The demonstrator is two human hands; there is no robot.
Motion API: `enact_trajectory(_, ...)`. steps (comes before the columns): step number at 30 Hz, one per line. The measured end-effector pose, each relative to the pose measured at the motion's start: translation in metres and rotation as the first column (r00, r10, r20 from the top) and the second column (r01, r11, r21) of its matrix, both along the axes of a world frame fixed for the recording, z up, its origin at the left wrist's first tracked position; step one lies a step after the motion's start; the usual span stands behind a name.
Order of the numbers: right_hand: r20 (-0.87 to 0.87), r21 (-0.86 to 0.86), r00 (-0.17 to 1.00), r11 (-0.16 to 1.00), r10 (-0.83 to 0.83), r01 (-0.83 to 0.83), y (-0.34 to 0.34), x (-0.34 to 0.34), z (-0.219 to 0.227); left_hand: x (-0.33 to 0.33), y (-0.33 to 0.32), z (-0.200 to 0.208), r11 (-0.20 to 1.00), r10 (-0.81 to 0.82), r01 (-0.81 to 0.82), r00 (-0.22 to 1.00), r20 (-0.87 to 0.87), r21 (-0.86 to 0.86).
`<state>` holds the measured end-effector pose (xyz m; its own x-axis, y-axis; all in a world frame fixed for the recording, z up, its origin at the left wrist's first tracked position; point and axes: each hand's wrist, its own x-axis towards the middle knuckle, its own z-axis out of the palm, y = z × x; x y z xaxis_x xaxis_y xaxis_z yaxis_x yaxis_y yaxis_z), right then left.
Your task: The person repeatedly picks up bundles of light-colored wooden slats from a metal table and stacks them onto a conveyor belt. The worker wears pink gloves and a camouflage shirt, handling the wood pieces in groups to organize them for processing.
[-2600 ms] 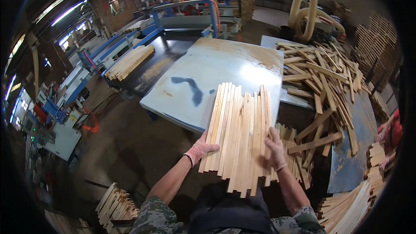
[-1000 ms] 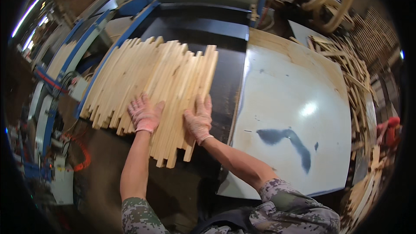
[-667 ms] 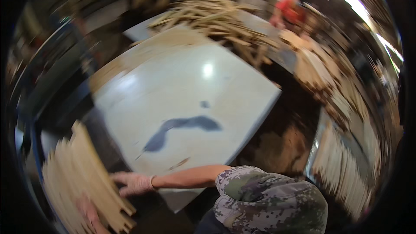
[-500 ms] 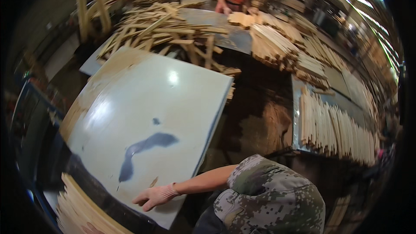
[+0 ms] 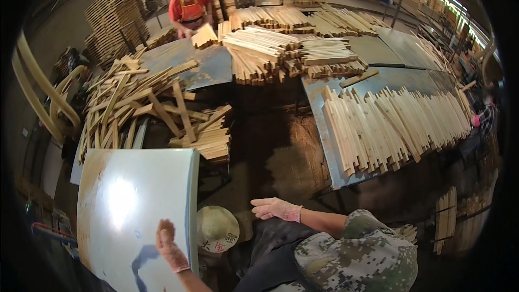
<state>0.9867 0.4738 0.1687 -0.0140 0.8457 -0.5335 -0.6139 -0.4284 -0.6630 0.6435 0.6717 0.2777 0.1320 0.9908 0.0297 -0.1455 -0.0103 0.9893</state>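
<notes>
My left hand, in a pale glove with darkened fingers, is raised over the right side of a pale, shiny metal-topped table. Its fingers point away from me, and nothing shows in them. To the right, my right hand, gloved too, hovers over my dark-clothed lap with its fingers stretched out and holds nothing. A round pale stool top with painted marks lies between the two hands, beside the table edge. A dark smear marks the table top near my left hand.
Loose wood strips lie heaped beyond the table. At the right, a row of wood strips covers a metal bench. Stacked strips stand farther off. A person in red handles wood at the far table.
My view has swung right. My right hand has lifted off the metal table and moved over my lap. My left hand has come up above the table; the nearby boards have left view.
</notes>
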Motion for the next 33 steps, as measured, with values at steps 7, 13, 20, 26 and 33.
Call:
enact_trajectory(7,0.013,-0.027,0.922,0.922,-0.386,0.386,-0.078,0.119,-0.025,0.181,0.004,-0.076,0.877,-0.371,0.373,0.926,0.066,-0.301)
enact_trajectory(13,-0.120,-0.107,0.810,0.819,-0.574,0.564,-0.088,0.162,-0.058,0.267,0.029,-0.107,0.758,-0.513,0.477,0.857,0.046,-0.446)
enact_trajectory(20,-0.083,-0.135,0.768,0.770,-0.636,0.623,-0.020,0.245,-0.081,0.352,0.112,-0.133,0.722,-0.474,0.428,0.878,0.064,-0.544)
enact_trajectory(26,-0.040,-0.054,0.756,0.757,-0.653,0.651,0.048,0.359,-0.068,0.453,0.200,-0.144,0.694,-0.460,0.456,0.876,0.144,-0.557)
enact_trajectory(33,0.081,-0.022,0.725,0.726,-0.684,0.687,0.114,0.470,-0.036,0.563,0.270,-0.135,0.654,-0.608,0.595,0.781,0.143,-0.468)
